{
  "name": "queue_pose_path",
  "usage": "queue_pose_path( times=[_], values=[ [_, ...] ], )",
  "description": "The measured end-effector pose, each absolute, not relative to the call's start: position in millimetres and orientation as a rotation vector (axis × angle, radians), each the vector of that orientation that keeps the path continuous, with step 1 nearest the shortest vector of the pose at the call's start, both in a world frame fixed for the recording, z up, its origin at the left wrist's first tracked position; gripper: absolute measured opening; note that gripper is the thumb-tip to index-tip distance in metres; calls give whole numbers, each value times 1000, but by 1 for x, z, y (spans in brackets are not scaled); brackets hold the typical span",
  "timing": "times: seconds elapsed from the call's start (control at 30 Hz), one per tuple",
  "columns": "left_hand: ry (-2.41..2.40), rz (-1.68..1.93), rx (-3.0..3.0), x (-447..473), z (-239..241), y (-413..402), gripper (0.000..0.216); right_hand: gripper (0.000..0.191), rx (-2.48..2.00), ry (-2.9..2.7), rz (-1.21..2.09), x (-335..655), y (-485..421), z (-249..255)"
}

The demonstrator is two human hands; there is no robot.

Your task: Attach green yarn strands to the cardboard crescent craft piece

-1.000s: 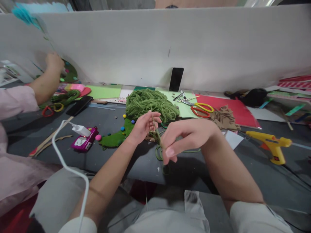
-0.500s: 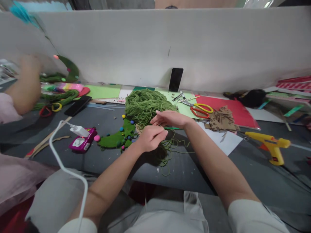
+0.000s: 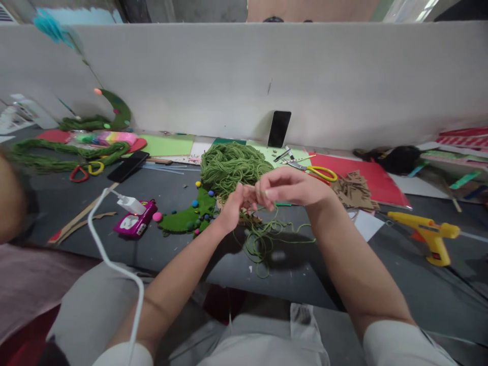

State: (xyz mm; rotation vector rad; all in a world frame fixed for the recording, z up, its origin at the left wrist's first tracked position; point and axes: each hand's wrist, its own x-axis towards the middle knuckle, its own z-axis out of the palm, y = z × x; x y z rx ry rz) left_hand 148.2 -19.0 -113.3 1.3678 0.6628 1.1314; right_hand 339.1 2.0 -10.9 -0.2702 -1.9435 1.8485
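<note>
My left hand and my right hand meet above the dark table, fingers pinched together on strands of green yarn that hang down in loose loops onto the table. Behind them lies a big heap of the same green yarn. Left of my left hand sits a curved green felt piece dotted with small coloured pom-poms. A bit of cardboard shows under the hands.
Yellow and red scissors, cardboard scraps and red paper lie right of the yarn. A yellow glue gun lies far right. A pink power bank with white cable sits left. A phone leans on the white partition. Another person's arm shows at the left edge.
My right hand drew back from the yarn heap and joined my left hand, both now lifted and pinching yarn. The other person's arm pulled away from the wreath at the far left.
</note>
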Motion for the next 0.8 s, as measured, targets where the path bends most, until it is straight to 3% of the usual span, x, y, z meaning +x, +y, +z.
queue_pose_path(
  times=[0.17, 0.3, 0.43, 0.57, 0.8],
  values=[
    [796, 1266, 1006, 148, -103, -11, 54, 22, -7, -2561, 1950, 327, -11, 0],
    [870, 1387, 1104, 146, -102, -17, 45, 14, -593, -2791, 1754, 315, 6, -25],
    [870, 1343, 1529, 145, -104, -30, 52, 28, -1121, -2465, 1502, 324, 34, -57],
    [758, 1050, 2132, 151, -106, -42, 50, 47, -923, -2011, 1765, 327, 41, -67],
    [823, 559, 2373, 155, -108, -41, 48, 24, -669, -1830, 1750, 316, 21, -44]
  ],
)
